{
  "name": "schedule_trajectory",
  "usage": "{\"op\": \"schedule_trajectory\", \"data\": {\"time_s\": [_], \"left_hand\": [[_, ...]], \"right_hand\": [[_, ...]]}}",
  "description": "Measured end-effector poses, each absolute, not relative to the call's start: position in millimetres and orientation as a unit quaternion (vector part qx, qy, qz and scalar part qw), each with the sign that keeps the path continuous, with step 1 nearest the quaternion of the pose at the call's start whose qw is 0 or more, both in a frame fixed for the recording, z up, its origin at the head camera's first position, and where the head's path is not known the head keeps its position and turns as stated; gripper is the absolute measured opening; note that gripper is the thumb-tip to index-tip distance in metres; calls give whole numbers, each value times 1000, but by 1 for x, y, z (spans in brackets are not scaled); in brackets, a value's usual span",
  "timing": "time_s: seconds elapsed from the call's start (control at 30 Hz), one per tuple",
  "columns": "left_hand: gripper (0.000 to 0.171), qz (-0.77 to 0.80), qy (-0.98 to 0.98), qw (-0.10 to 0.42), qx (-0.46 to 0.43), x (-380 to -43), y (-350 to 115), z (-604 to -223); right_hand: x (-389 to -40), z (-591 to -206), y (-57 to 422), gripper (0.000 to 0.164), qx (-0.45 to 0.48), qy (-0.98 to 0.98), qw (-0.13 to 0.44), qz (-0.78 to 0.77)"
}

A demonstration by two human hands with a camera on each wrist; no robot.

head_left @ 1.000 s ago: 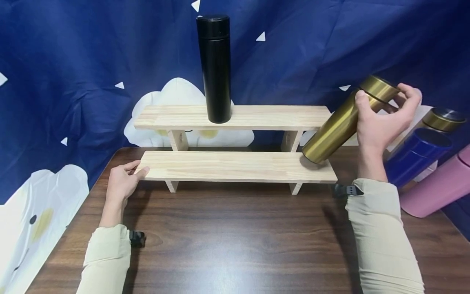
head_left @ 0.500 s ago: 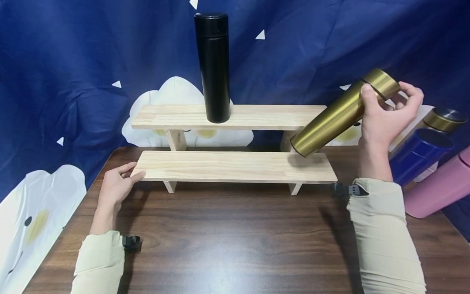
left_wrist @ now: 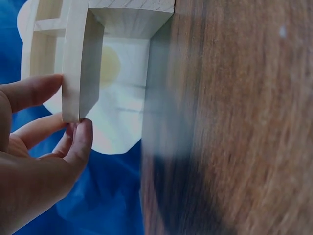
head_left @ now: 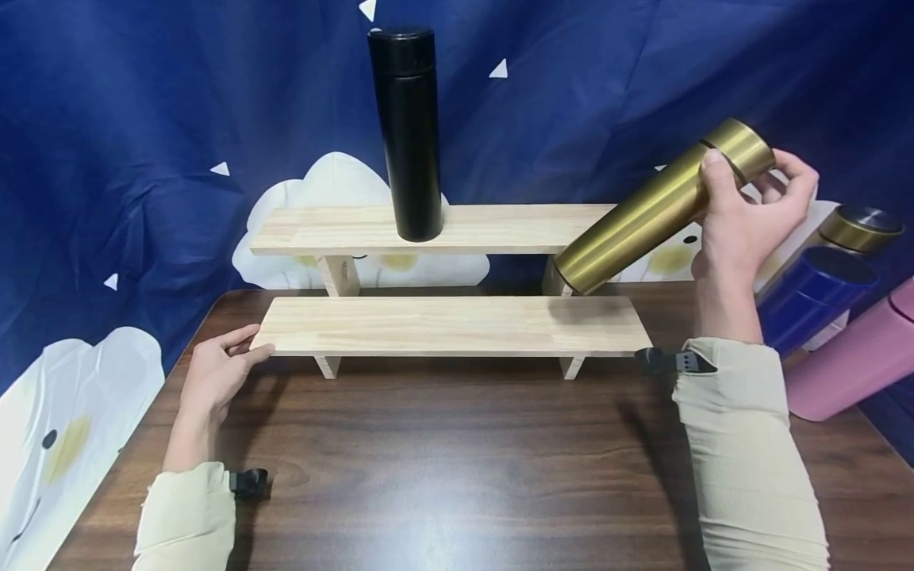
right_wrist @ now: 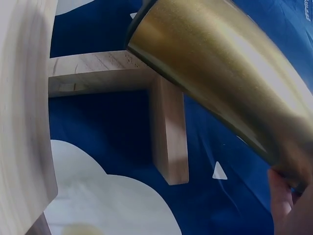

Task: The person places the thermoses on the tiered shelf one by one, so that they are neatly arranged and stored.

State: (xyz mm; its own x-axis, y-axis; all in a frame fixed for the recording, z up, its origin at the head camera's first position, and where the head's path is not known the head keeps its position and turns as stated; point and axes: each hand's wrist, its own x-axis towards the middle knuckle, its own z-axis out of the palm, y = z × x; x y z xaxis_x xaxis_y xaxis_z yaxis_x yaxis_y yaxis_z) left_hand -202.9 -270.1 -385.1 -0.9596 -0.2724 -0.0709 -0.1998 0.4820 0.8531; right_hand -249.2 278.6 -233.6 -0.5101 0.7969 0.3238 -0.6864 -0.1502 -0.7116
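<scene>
Near its lid, my right hand [head_left: 750, 218] grips a gold thermos bottle [head_left: 643, 218], which slants with its base down and left. In the head view the base overlaps the space between the two boards of a pale wooden shelf [head_left: 443, 325]. The right wrist view shows the gold thermos bottle [right_wrist: 230, 68] passing over the upper board's end and its leg. My left hand [head_left: 217, 377] pinches the left end of the lower board; fingers [left_wrist: 80, 142] meet the board's corner [left_wrist: 73, 98] in the left wrist view. A black thermos bottle [head_left: 410, 135] stands upright on the upper board, left of its middle.
At the right stand a blue bottle [head_left: 814, 301], a pink bottle [head_left: 857, 357] and a gold-necked bottle [head_left: 857, 230] behind the blue one. The shelf stands on a brown wooden table [head_left: 443, 468], with a blue patterned curtain [head_left: 557, 143] behind it.
The gold thermos bottle has risen off the lower board, moved left and tilted further. My left hand has slid slightly left and toward me at the board's end.
</scene>
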Motion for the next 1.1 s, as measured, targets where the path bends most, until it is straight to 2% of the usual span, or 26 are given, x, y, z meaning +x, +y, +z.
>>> {"op": "schedule_trajectory", "data": {"time_s": [0.53,1.1], "left_hand": [[64,-484,-863,33,139,-200,-269,-383],[63,-498,-854,42,144,-198,-268,-383]], "right_hand": [[-252,-231,284,62,-76,-406,430,803],[-255,-220,273,55,-59,-364,423,827]]}}
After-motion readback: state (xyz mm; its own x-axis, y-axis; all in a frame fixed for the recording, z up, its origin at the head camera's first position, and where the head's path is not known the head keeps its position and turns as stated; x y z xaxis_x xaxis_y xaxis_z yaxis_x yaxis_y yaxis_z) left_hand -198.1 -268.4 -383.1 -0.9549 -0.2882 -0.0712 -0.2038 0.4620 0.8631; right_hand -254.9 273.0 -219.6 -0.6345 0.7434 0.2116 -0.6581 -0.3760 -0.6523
